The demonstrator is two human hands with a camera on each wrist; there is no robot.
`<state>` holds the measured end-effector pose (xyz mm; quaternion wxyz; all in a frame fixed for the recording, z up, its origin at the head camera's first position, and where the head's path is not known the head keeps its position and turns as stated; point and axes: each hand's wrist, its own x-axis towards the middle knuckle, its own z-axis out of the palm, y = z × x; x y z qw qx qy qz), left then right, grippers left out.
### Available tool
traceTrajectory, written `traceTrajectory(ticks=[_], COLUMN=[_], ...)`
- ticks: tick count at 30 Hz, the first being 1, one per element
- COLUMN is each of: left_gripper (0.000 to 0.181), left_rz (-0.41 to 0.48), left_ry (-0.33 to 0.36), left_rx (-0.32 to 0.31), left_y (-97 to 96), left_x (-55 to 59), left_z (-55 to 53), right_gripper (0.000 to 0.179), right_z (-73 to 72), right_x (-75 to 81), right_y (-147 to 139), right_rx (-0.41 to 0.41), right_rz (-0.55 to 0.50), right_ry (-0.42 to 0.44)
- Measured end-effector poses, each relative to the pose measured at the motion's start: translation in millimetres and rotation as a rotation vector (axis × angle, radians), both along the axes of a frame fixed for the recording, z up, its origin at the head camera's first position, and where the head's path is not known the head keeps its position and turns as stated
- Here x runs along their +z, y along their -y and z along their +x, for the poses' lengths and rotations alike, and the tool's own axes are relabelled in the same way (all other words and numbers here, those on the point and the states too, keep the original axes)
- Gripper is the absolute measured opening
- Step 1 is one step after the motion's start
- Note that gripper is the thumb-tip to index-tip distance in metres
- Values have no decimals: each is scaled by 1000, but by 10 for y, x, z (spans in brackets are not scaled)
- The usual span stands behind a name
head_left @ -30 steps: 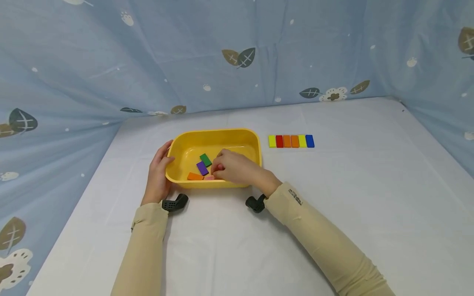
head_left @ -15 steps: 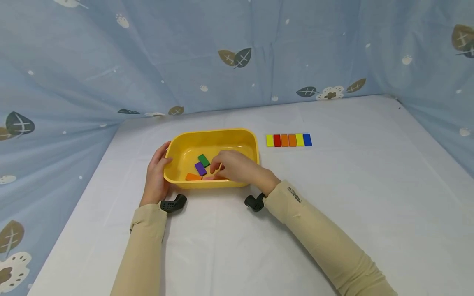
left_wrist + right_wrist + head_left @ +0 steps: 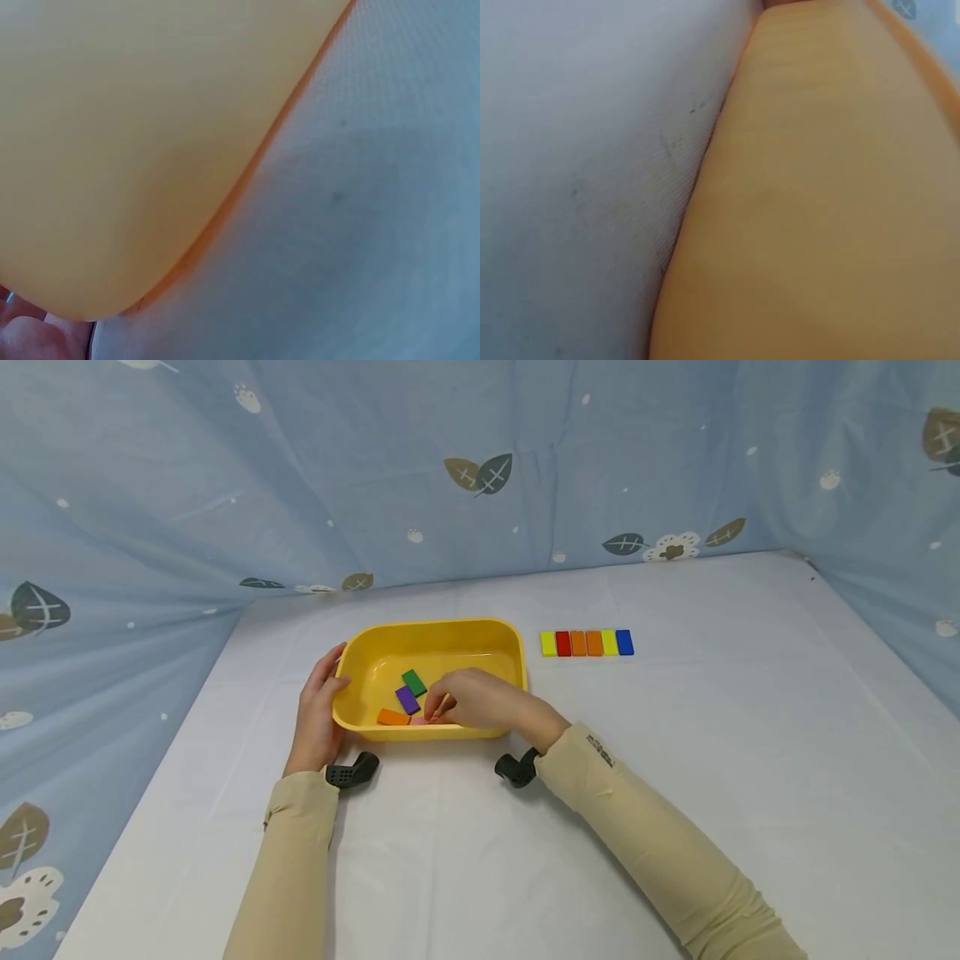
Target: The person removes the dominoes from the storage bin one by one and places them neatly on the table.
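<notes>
Left hand [image 3: 318, 714] grips the rounded yellow plastic tub [image 3: 427, 734] by its left end; inside its near wall, right hand [image 3: 480, 700] is at a pink block [image 3: 418, 721], pinching or not, can't tell!

Bin walls [image 3: 423, 734] barring sides, open top, narrow gap before tiles [image 3: 589, 643]

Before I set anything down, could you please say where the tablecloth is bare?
The white tablecloth looks bare right of the blue block and between the left sleeve and right sleeve. The near half of the yellow tub is crowded: the green block, purple block, orange block and pink block lie by the right hand; the left hand holds the left end.
</notes>
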<state>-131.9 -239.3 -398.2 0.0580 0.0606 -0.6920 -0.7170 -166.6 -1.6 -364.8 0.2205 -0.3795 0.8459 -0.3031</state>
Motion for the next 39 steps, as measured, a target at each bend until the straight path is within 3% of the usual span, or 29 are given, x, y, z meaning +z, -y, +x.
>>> traceTrajectory(ticks=[9,16,21,29,39], left_gripper=[47,47,48,48,48], left_rz=[-14,-9,-11,-11,-8], left_ry=[5,6,8,11,5], left_rx=[-11,-20,-21,-15,-21], left_y=[-15,-23,-15,-22,-25], left_x=[18,33,26,14,21], left_z=[-11,-8,-1,14,1], right_gripper=[25,27,29,26,34], right_z=[-11,-14,-31,-171,-341], right_x=[18,41,37,65,115], right_y=[-36,-57,-72,-263,-520], right_rx=[-4,-1,-79,-238,-373], right_rz=[70,35,-42,-270,-214], right_ry=[61,45,26,99,5])
